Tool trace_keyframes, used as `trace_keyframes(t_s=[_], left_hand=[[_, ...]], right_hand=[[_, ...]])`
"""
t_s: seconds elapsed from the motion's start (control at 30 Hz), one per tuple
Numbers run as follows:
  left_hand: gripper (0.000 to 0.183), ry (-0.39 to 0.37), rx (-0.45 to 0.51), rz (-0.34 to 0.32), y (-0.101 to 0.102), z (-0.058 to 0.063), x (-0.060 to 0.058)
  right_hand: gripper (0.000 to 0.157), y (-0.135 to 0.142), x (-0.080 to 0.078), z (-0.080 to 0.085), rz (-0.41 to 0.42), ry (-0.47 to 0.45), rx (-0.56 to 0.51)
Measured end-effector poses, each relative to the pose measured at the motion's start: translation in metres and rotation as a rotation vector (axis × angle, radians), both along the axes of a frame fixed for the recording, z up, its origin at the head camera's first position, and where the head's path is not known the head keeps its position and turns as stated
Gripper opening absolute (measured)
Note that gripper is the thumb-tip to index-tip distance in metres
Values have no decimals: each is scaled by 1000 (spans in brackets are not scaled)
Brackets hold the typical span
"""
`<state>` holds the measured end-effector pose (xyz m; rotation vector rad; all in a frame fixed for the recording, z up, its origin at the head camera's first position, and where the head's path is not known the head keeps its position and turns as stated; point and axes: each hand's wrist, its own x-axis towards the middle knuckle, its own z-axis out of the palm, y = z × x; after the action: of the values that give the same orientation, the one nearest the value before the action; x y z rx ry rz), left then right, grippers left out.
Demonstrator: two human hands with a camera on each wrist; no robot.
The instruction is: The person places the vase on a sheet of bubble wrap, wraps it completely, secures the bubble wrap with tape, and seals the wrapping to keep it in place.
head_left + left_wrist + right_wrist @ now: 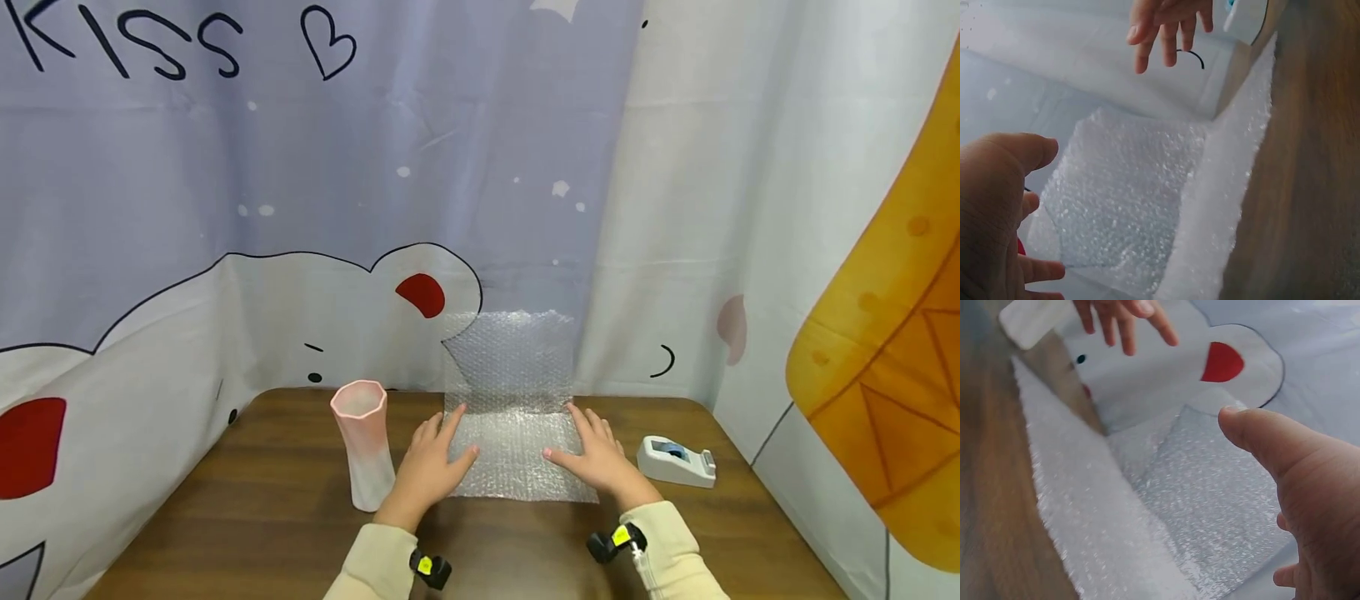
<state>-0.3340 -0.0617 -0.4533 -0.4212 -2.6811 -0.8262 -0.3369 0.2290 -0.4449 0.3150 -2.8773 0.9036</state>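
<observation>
A sheet of bubble wrap (517, 458) lies on the wooden table, its far half bent upright against the curtain. At its left edge is my left hand (431, 471), fingers spread and holding nothing. My right hand (600, 457) is at the right edge, its fingers likewise spread and nothing in its grip. The left wrist view shows the fold of the bubble wrap (1129, 194) beyond the thumb. In the right wrist view the flat part of the bubble wrap (1091, 494) runs along the table. A pink and white vase (363, 450) stands upright left of my left hand.
A white tape dispenser (677, 461) with a blue roll sits right of my right hand. Behind the wooden table (300, 533) hangs a printed curtain (337, 167), which also runs along both sides. A small black device is strapped to each wrist.
</observation>
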Motion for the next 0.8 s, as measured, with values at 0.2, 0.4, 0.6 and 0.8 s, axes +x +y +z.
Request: trace_keyframes(t_s=[0.2, 0.4, 0.6, 0.8], left_hand=[[67, 33, 5, -22, 0, 6, 3], [69, 95, 24, -23, 0, 22, 10], [65, 374, 34, 49, -3, 30, 10], [58, 709, 102, -53, -12, 37, 5]], right_hand=[[96, 1, 2, 5, -2, 4, -35], [96, 3, 5, 1, -16, -3, -69], [97, 6, 7, 3, -18, -18, -77], [95, 9, 8, 6, -27, 1, -82]])
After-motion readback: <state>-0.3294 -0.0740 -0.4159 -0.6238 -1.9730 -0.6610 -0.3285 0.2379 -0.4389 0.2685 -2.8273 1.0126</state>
